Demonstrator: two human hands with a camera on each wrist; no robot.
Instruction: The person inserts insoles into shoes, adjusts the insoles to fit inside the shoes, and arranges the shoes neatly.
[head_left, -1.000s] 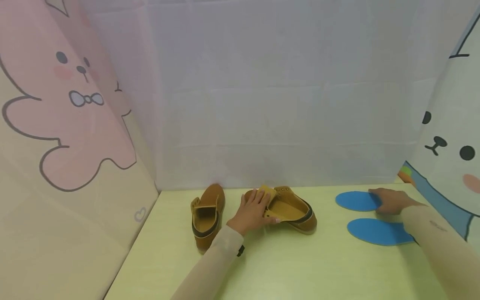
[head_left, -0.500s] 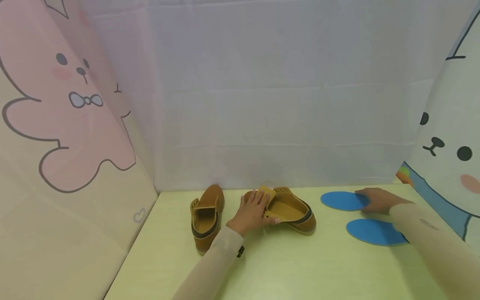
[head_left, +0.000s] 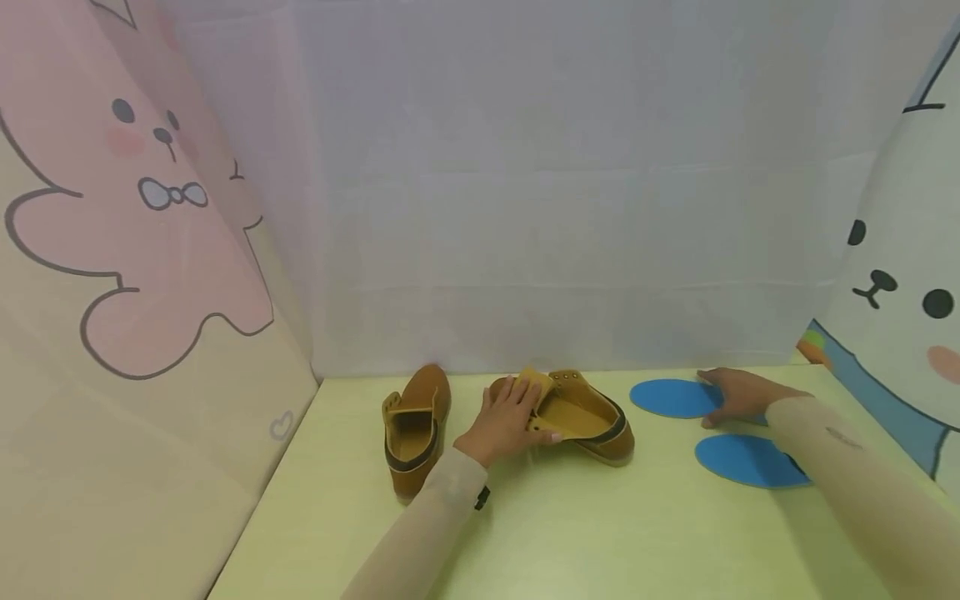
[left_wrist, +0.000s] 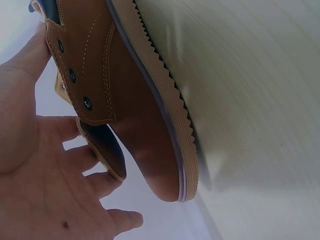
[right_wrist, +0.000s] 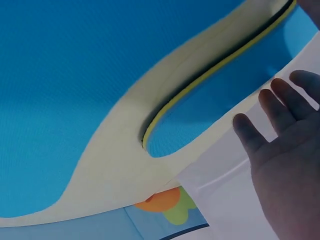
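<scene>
My left hand [head_left: 504, 429] rests on a brown lace-up shoe [head_left: 617, 450], fingers fairly straight over its folded yellowish tongue [head_left: 534, 380]. The left wrist view shows that thumb against the eyelet flap [left_wrist: 75, 82] and the fingers at the tongue's edge [left_wrist: 107, 160]. A second brown shoe [head_left: 410, 479] stands to the left, toe away from me. On the right, my right hand [head_left: 738, 393] spreads over the farther blue insole [head_left: 663, 398], fingers and thumb at opposite sides. In the right wrist view, its fingers are relaxed beside the insole's edge. A nearer blue insole [head_left: 746, 460] lies below the right forearm.
A pale wooden table [head_left: 585, 533] carries everything. White cloth [head_left: 570, 208] hangs behind it, with a pink rabbit print [head_left: 180, 275] at the left and a white animal print [head_left: 900, 358] at the right.
My right hand has moved left together with the farther insole, and its thumb now stands wider from the fingers. The left hand, both shoes and the nearer insole have stayed put.
</scene>
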